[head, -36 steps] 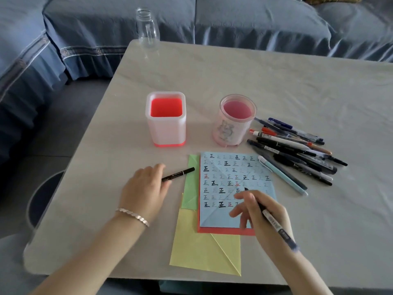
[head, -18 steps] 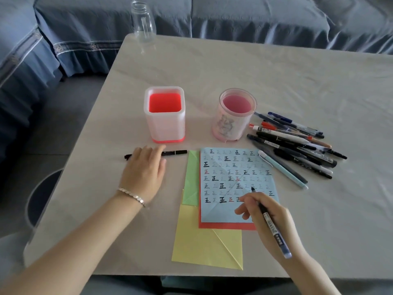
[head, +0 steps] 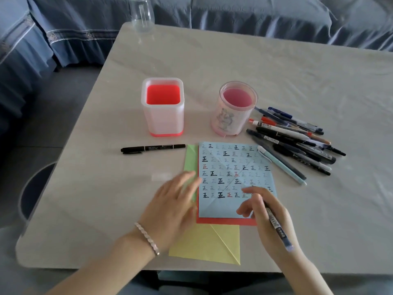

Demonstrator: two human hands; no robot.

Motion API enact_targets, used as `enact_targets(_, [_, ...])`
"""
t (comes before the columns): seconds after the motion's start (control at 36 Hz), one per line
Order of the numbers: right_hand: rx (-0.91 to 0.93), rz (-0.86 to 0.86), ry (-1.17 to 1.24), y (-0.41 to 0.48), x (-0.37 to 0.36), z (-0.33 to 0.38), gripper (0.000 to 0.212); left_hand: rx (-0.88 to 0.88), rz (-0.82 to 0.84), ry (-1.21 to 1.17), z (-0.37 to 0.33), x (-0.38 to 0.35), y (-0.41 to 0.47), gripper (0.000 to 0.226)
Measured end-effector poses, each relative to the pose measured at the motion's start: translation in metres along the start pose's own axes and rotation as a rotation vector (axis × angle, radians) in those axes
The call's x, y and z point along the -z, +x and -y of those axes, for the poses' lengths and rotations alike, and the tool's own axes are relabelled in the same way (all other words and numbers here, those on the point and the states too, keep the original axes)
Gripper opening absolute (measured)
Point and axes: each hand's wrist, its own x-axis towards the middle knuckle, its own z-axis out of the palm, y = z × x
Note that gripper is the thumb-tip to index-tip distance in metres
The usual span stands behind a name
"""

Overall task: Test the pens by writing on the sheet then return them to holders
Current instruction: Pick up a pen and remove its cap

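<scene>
A light blue sheet (head: 234, 173) covered in rows of written marks lies on red, green and yellow papers. My right hand (head: 268, 218) grips a clear blue pen (head: 276, 226), its tip down on the sheet's lower right. My left hand (head: 176, 201) rests flat and empty on the sheet's left edge, fingers apart. A black marker (head: 153, 148) lies alone on the table left of the sheet. Behind the sheet stand two empty holders: a square white and red one (head: 162, 122) and a round pink one (head: 231, 120). Several pens (head: 297, 139) lie piled to the right.
A clear glass jar (head: 142, 15) stands at the table's far left corner. A blue-covered sofa (head: 255, 18) runs behind the table (head: 276, 64). A dark round stool or bin (head: 32, 188) shows below the table's left edge.
My left hand let go of the black marker, left it on the table and moved right onto the papers' edge. My right hand stays on the sheet with its pen.
</scene>
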Motion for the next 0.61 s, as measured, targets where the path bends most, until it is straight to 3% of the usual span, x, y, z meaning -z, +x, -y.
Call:
enact_targets(0.11, [-0.019,-0.081,0.099,0.002,-0.013,0.0,0.023,-0.096,0.092,-0.013,-0.005,-0.011,-0.013,0.042])
enact_targets(0.19, [-0.055,-0.12,0.222,0.007,-0.021,0.006,0.033,-0.155,0.096,-0.039,-0.001,-0.014,-0.016,0.027])
enact_targets(0.31, [-0.068,-0.167,0.325,0.014,-0.033,0.012,0.024,-0.212,0.131,-0.047,0.005,-0.012,-0.017,0.024])
enact_targets(0.47, [-0.089,-0.259,0.325,0.02,-0.058,0.015,0.027,-0.221,0.18,-0.073,0.011,-0.01,-0.021,0.033])
enact_targets(0.61, [-0.064,-0.366,0.139,0.021,-0.069,0.003,0.041,-0.196,0.175,-0.08,0.01,-0.009,-0.019,0.033])
